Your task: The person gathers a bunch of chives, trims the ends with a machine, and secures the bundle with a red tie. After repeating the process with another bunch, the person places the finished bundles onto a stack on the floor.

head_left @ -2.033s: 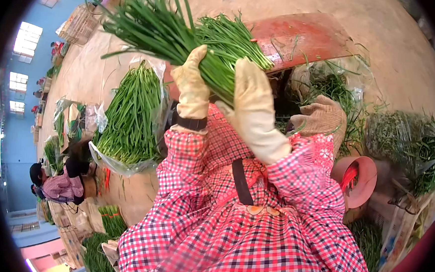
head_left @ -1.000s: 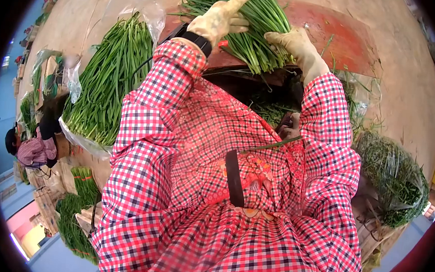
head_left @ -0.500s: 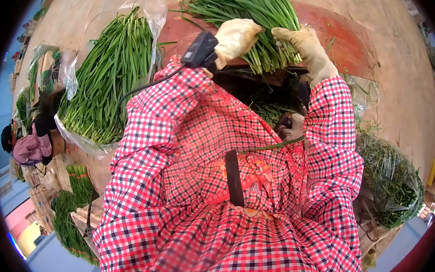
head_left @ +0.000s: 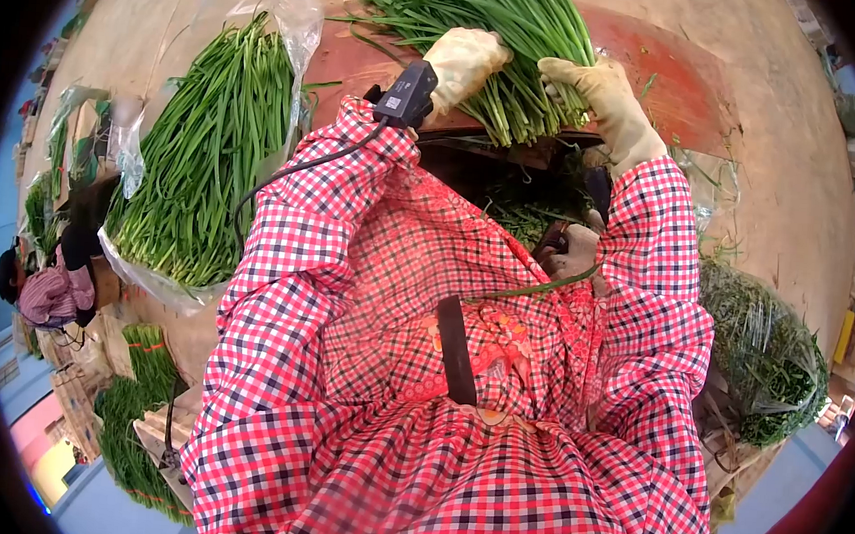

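Here, chive bunch point(head_left: 492, 16) on red table point(head_left: 673, 86), tan floor point(head_left: 785, 191)

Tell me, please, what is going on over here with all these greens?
A person in a red checked smock and pale work gloves is handling a bunch of green stalks on a red table. The left hand and the right hand both grip the bunch near its cut ends, at the table's near edge. A black device with a cable sits at the left wrist. A plastic bag of more greens lies to the left, and another person is further off.
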